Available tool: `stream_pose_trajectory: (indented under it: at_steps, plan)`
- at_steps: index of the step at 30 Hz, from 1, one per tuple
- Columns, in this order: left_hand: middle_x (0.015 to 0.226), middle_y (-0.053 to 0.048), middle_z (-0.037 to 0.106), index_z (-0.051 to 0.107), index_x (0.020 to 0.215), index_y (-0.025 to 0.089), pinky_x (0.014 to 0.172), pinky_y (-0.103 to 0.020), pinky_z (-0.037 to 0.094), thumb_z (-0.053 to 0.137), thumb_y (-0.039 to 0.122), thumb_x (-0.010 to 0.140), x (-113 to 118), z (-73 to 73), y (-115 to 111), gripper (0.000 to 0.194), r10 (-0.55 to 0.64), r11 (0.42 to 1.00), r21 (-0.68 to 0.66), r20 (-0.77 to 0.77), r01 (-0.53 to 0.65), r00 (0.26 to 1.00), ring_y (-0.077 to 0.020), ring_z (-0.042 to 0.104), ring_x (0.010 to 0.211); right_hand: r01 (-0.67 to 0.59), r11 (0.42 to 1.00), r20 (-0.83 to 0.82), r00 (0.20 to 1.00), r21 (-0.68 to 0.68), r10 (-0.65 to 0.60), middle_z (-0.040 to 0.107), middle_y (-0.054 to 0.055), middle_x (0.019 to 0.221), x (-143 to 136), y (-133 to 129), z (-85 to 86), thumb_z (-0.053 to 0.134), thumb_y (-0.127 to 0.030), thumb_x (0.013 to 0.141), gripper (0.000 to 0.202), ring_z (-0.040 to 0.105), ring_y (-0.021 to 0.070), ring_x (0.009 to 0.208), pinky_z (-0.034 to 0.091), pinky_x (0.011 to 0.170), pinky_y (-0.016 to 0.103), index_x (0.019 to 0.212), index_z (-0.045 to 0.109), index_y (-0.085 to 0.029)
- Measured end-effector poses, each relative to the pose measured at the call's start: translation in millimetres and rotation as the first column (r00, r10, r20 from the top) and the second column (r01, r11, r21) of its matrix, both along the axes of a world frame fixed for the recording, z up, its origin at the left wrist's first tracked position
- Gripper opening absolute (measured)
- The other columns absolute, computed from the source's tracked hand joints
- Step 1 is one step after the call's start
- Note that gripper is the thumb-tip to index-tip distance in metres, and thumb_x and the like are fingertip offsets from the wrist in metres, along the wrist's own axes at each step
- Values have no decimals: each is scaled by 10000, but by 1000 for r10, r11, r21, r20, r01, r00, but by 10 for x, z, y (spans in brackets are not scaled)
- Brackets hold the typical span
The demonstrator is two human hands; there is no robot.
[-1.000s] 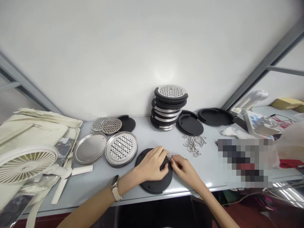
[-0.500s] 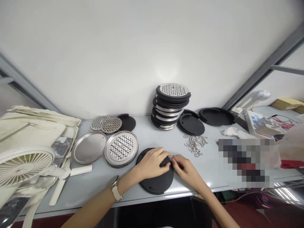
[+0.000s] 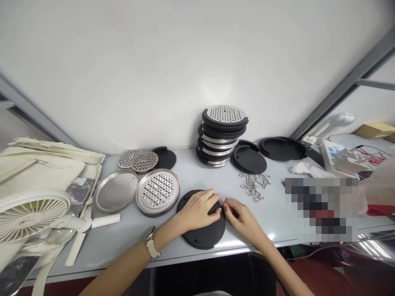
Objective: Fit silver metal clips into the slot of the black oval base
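A round black disc (image 3: 205, 236) lies flat near the table's front edge. My left hand (image 3: 200, 210) rests across its upper part, fingers bent round the disc's right rim. At that rim my right hand (image 3: 239, 214) pinches a small metal piece (image 3: 221, 202), close against the left fingertips. The piece's far end is too small to make out. Behind my right hand is a loose pile of metal wire clips (image 3: 254, 185). Left of the disc sits a round metal grater plate (image 3: 157, 192) on others.
Plain metal discs (image 3: 117, 191), a white fan (image 3: 31, 218) and cream bags (image 3: 40, 168) lie left. A tall stack of black and metal discs (image 3: 220, 137) stands behind. Black trays (image 3: 249, 158) and a bigger one (image 3: 282, 149) are right of it. A blurred patch covers the right side.
The view has shifted very slightly. Both hands stay at the disc's right rim with almost the same grip.
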State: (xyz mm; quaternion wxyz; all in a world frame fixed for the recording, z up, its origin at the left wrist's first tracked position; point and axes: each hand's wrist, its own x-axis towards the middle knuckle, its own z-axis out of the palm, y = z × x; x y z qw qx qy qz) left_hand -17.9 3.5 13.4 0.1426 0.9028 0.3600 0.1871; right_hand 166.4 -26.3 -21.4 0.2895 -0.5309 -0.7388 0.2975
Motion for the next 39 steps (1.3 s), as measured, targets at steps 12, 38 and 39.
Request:
stream_pose_trajectory:
  at_steps: [12, 38, 39]
  plan:
    - [911, -39, 529, 495, 937, 181, 720, -308, 468, 462, 185, 875, 126, -36, 110, 71, -12, 998, 60, -9, 12, 1000, -181, 548, 827, 111, 993, -12, 994, 29, -111, 452, -29, 635, -32, 15, 31, 332, -313, 979, 281, 443, 143, 571, 339, 577, 252, 714, 360, -223]
    - [979, -61, 547, 498, 1059, 179, 752, -319, 505, 472, 184, 870, 46, -15, 85, 191, -60, 996, 60, 24, 58, 998, -193, 565, 884, 28, 1000, -42, 999, -5, -28, 464, -20, 637, -3, 38, 60, 320, -319, 984, 300, 440, 147, 585, 346, 569, 259, 706, 375, -219]
    - [1016, -70, 552, 485, 1099, 180, 782, -329, 510, 478, 174, 864, 48, -13, 82, 235, -64, 996, 58, 42, 61, 997, -204, 562, 941, 27, 1000, -41, 999, 0, -27, 472, -18, 641, -3, 38, 60, 323, -314, 983, 299, 445, 147, 586, 350, 569, 259, 706, 382, -217]
